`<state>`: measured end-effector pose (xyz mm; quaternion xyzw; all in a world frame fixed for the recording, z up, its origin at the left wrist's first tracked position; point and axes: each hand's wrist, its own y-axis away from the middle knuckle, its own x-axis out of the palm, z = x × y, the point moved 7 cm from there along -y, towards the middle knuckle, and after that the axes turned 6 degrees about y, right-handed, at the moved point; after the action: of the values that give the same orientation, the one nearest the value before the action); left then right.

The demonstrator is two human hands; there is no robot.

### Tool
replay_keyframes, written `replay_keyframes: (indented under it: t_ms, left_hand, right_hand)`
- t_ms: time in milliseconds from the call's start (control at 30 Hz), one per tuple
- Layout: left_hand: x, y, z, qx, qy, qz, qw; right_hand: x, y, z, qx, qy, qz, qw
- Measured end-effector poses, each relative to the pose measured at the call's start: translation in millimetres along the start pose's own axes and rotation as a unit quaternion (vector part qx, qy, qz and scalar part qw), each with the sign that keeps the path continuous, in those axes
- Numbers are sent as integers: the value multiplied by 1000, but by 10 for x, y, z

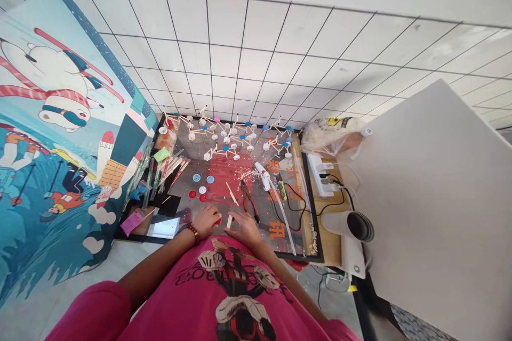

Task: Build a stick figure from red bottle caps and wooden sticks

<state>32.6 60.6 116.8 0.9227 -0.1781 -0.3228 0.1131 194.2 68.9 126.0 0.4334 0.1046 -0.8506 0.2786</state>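
At the table's near edge, my left hand (206, 222) has its fingers closed around a red bottle cap (218, 220), partly hidden by them. Beside it, my right hand (245, 228) pinches a few short pale wooden sticks (229, 221) between thumb and fingers. Just beyond the hands lie loose red, white and blue caps, among them a white cap (202, 189) and a blue cap (196, 177). Two loose wooden sticks (232, 193) rest near red-handled pliers (250, 203). A white glue gun (263, 176) lies farther right.
Several stick-and-cap models (227, 138) stand along the back of the table. Stick bundles (173, 168) and a pink packet (132, 221) are at left. To the right are a power strip (319, 175), stacked paper cups (340, 224), a plastic bag (330, 138) and cables.
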Motion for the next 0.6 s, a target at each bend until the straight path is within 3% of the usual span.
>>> replay_keyframes:
  t_ms: [200,300,367,467,600]
  left_hand:
    - [-467,-162,121,-25,-18,-69,997]
    - [-567,-145,145,-45,28,-90,995]
    - [-488,-107,109,-60,81,-89,991]
    - [-173,-46,22,-94,190,-45,976]
    - [233,27,-77,-143,346,22,927]
  right_hand:
    - [-12,2,-4,-5,-3,0,1000]
    - [-7,3,4,-9,-10,0,1000]
    - [-5,1,38,-16,-17,-2,1000]
    - [-56,-11,119,-34,-29,-39,998]
    - [-127,-35,238,-67,-35,-84,994]
